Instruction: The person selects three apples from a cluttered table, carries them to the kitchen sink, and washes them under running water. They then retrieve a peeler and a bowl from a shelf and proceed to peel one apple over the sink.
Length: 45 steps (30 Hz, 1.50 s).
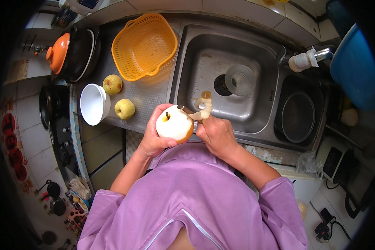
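My left hand [153, 137] is closed around a mostly peeled pear [174, 123], whose dark stem points up and whose brownish skin remains on its lower right side. In my right hand [217, 132] is a peeling tool, mostly hidden by the fingers; its dark metal end [185, 109] touches the fruit, and whether it is a knife or a peeler I cannot tell. A curled strip of peel [206, 107] hangs from it over the near left part of the steel sink [193, 75]. Two yellowish unpeeled fruits [125, 109] [112, 84] lie on the counter at the left.
A white bowl [93, 104] stands tilted beside the fruits. Behind them is an orange plastic basket [143, 47]. A clear round container [240, 80] sits in the sink near the drain [222, 85]. The faucet [303, 61] reaches in from the right, beside a blue basin [356, 68].
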Tool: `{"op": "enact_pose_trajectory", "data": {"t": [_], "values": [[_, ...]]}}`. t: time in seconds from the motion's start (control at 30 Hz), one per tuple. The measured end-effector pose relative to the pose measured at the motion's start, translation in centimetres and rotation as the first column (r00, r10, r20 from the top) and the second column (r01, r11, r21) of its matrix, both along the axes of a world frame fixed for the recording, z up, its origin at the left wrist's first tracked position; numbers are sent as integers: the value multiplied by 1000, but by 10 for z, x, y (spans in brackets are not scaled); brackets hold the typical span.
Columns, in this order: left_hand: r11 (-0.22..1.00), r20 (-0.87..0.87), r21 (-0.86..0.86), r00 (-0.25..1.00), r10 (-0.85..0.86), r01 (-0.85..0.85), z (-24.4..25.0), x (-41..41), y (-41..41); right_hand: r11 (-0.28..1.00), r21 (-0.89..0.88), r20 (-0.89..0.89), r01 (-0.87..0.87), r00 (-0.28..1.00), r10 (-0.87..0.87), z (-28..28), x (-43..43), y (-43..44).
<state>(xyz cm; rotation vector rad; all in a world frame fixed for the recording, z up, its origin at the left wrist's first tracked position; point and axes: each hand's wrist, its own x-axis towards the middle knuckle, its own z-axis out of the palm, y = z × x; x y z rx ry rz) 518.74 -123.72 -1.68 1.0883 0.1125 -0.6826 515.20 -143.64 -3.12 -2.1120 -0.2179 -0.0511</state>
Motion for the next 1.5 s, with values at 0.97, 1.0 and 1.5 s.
{"op": "enact_pose_trajectory", "data": {"t": [0.97, 1.0, 1.5], "values": [[989, 108, 128, 991, -85, 71, 5, 0, -1, 999, -35, -11, 19, 1000, -20, 1, 0, -2], [987, 95, 136, 990, -101, 88, 7, 1, 0, 999, -33, -10, 16, 1000, -16, 1, 0, -2], [955, 208, 99, 932, -296, 281, 1, 10, 16, 999, -45, 24, -10, 1000, 11, -5, -5, 1]]}}
